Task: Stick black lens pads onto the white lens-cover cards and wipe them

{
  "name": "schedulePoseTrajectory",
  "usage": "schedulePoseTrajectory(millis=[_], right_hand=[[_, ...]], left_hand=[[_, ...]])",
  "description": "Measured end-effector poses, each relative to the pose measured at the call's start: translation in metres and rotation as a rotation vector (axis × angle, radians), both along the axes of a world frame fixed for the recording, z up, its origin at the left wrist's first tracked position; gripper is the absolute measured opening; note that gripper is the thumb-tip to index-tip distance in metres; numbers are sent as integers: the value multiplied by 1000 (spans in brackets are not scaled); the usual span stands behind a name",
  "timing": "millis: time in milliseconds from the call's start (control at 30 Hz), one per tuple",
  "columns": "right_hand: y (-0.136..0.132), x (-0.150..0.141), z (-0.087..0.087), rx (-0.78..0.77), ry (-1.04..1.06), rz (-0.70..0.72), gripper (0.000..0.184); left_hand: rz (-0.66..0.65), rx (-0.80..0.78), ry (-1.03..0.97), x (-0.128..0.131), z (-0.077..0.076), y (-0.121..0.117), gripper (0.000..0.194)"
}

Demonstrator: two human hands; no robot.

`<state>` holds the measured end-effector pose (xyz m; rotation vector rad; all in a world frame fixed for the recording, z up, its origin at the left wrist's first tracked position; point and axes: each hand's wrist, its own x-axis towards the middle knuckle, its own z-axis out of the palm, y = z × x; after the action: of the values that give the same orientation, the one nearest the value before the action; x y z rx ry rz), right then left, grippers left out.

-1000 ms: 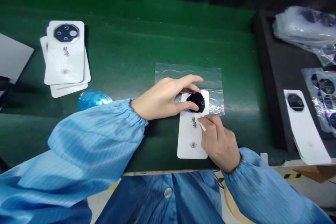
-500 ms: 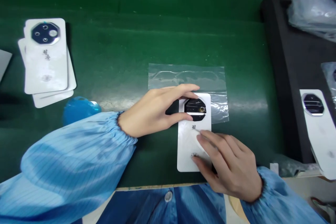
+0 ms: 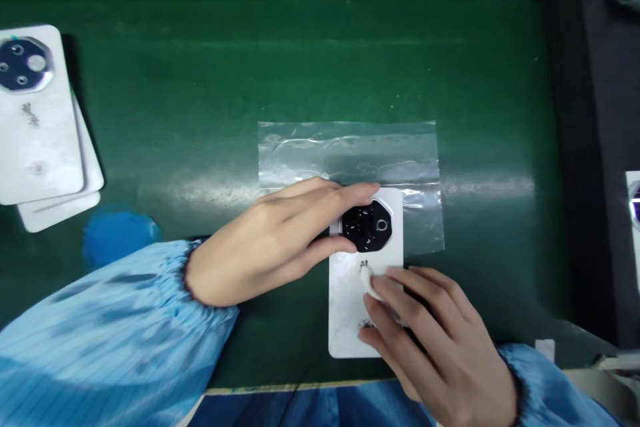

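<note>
A white phone back cover [image 3: 345, 313] with a black octagonal camera window [image 3: 367, 227] lies on the green table in front of me. My left hand [image 3: 270, 240] holds the cover's upper end, with the thumb and forefinger on either side of the window. Between the fingertips of my right hand [image 3: 440, 340] is a small white rounded piece [image 3: 367, 280], touching or just over the dark lettering on the cover. Its other end is hidden by my fingers. Partly beneath the cover lies a clear plastic bag [image 3: 310, 157].
Several similar white covers [image 3: 45, 153] are stacked at the left. Near my left sleeve is a blurred blue object [image 3: 120, 237]. A black tray [image 3: 585, 147] stands at the right, with another white cover [image 3: 633, 180] at the frame's edge.
The view has shifted, so the stack sits further left and the tray further right. The white piece in my right hand shows more clearly; my left hand stays on the cover.
</note>
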<state>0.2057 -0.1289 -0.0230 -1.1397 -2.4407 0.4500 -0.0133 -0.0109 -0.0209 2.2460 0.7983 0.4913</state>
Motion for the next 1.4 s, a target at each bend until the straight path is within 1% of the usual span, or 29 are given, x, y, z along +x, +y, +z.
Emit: schedulePoseTrajectory(millis=[133,333,533,733,867,1033,1233,1400], right_hand=[[-1,-3,0,14,98,-31,8],[2,-4,2,-16,56,-31,4],[6,-5,5,-52,35,-32,10],[7,-3,4,-92,13,-16,21],[6,-1,3,-92,14,-29,25],[6,-1,4,-113,-1,-34,27],[5,-2,5,-111,-23,-23,29],[4,1,3,-121,-6,-28,36]], left_hand=[[4,-31,4,0,2,1,48],[3,-98,43,-2,3,4,54],[-16,-104,46,-3,3,7,56],[-31,-130,16,-4,2,10,59],[-44,-108,-6,-4,1,10,61],[-24,-95,25,-3,2,6,63],[47,33,57,4,3,-4,61],[75,19,56,6,3,-5,63]])
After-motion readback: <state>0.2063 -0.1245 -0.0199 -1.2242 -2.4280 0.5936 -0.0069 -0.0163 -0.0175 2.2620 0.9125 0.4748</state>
